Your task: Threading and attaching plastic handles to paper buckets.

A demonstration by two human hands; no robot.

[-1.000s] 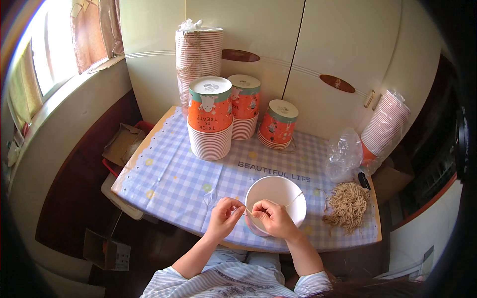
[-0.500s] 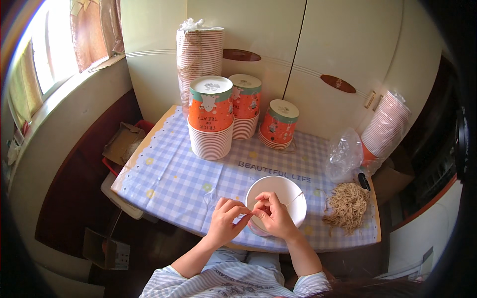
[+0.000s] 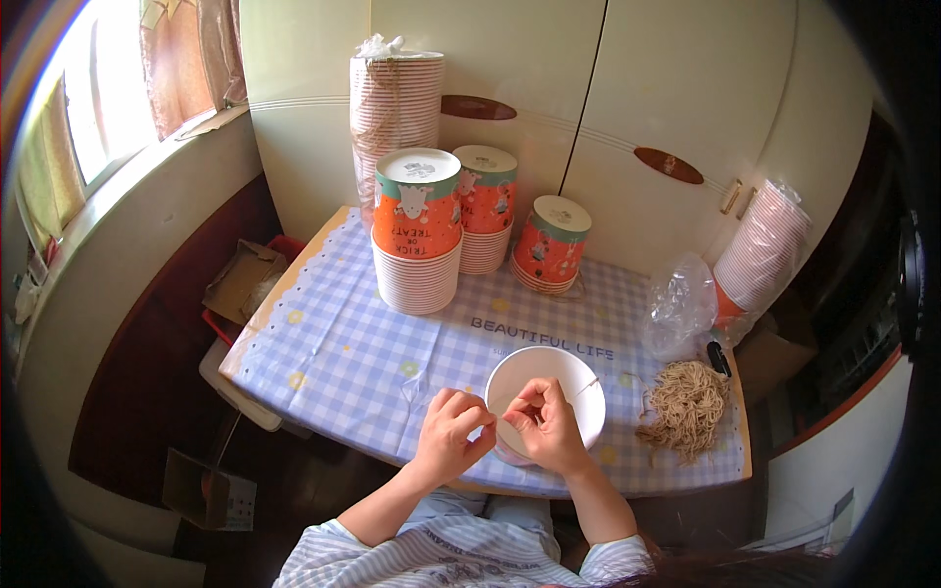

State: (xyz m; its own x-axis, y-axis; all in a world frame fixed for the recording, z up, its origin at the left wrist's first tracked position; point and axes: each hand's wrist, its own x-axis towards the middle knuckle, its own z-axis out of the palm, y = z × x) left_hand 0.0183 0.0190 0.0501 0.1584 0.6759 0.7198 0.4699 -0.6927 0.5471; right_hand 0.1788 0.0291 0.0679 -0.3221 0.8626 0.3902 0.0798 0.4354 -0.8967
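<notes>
A white paper bucket (image 3: 561, 365) stands mouth up at the near edge of the table, in front of me. A thin tan cord (image 3: 590, 386) crosses its right rim. Both hands are at the bucket's near left rim. My left hand (image 3: 449, 433) is closed in a pinch just outside the rim, and my right hand (image 3: 549, 428) pinches over the mouth, covering part of the inside. A thin piece of cord seems to run between the fingertips, though it is hard to make out. A loose heap of tan cords (image 3: 684, 412) lies right of the bucket.
Upside-down stacks of orange and green printed buckets (image 3: 417, 230) stand toward the back, beside a tall wrapped stack (image 3: 397, 108). At the right are another wrapped stack (image 3: 763, 245), a clear plastic bag (image 3: 680, 309) and a small black object (image 3: 718, 360). A checked cloth (image 3: 333, 363) covers the table.
My hands have drawn slightly apart at the bucket's near left rim. The right fingers have curled in tighter. The bucket and the cord heap stay in place.
</notes>
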